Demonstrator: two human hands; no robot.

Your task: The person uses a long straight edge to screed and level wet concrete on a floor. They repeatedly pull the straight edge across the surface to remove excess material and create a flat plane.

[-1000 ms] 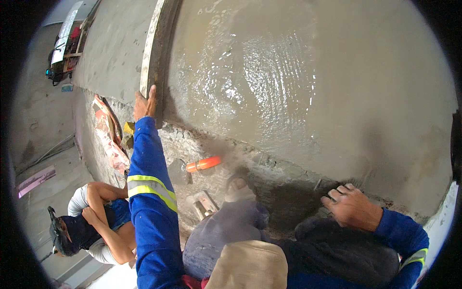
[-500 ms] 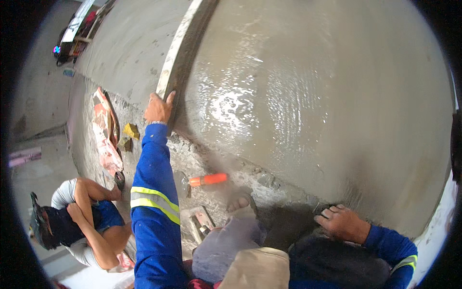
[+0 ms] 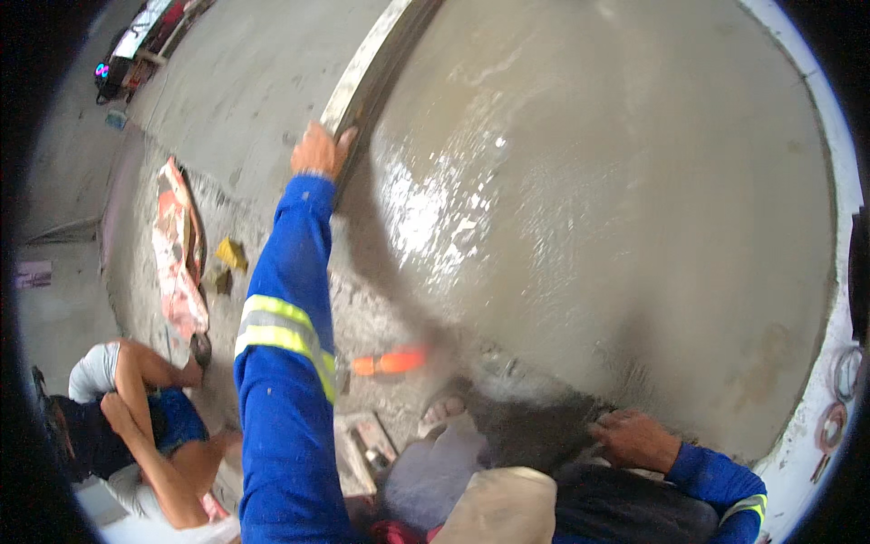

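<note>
My left hand (image 3: 321, 150) is closed round the near end of a long, pale straightedge (image 3: 367, 68), reaching far forward. The straightedge lies along the left border of wet, shiny cement screed (image 3: 562, 227), and its far end runs out of the picture. At the lower right, my right hand (image 3: 639, 441) hangs by my dark-clad knee, near the screed's front edge. Its fingers are loosely bent, partly in shadow, and nothing shows in them. On the rough strip before me lie an orange-handled trowel (image 3: 390, 361) and a float (image 3: 367, 444).
A person (image 3: 149, 426) crouches at the lower left with arms folded. A torn pinkish sack (image 3: 177, 258) and yellow lumps (image 3: 231, 253) lie on the floor nearby. A white wall edge (image 3: 829, 172) bounds the right side, with round rolls (image 3: 832, 426) beside it.
My left hand and the straightedge have moved forward and a little to the right. My right hand has dropped slightly lower in the picture. The view has shifted, showing more of the right edge.
</note>
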